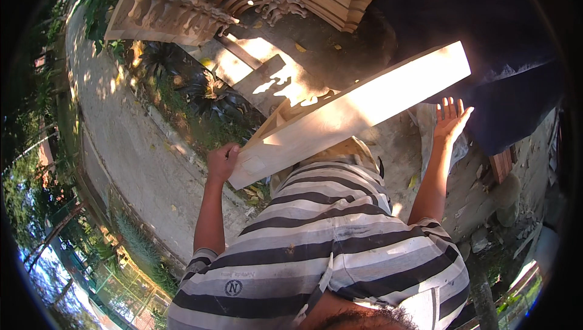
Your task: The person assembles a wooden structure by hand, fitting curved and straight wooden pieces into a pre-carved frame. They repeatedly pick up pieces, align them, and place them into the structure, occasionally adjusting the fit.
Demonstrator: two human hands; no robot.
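Note:
A long, pale wooden frame with a broad flat side board (pixel 340 114) slants across in front of my body, its right end farther away and in bright sun. My left hand (pixel 223 161) is closed on the near left end of this frame, with the thumb side up at the corner. An inner slat of the frame shows behind the board near that end; the rest of its back is hidden. My right hand (pixel 450 123) is held out just below the frame's right end, fingers spread and palm bare, apart from the wood.
Wooden furniture pieces with turned legs (pixel 182 11) are stacked at the far side. A dark blue cover (pixel 516 105) hangs at the right. Low plants (pixel 212 96) border a paved path (pixel 127 123) on the left. Rubble (pixel 480 239) lies at the lower right.

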